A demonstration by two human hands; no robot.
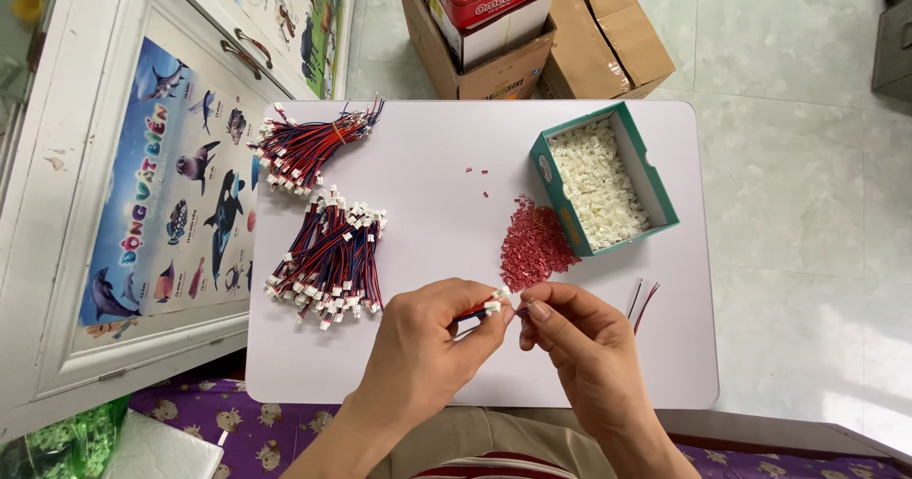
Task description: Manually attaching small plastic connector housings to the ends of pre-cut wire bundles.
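Note:
My left hand (427, 346) pinches a short red-and-blue wire lead (472, 312) with a small white connector (496, 300) at its tip. My right hand (579, 341) meets it from the right, fingertips closed on the same connector end. Both hands hover over the near edge of the white table (446, 165). A loose bundle of finished wire leads (328, 256) lies left of my left hand, and a tied bundle (309, 146) lies farther back. A pile of tiny red pieces (532, 246) sits just beyond my hands.
A green cardboard box (560, 208) full of small white connectors stands at the right rear of the table. Loose wires (641, 303) lie right of my right hand. Brown cartons (589, 51) stand on the tiled floor behind. A white cabinet with animal posters (171, 184) lies at left.

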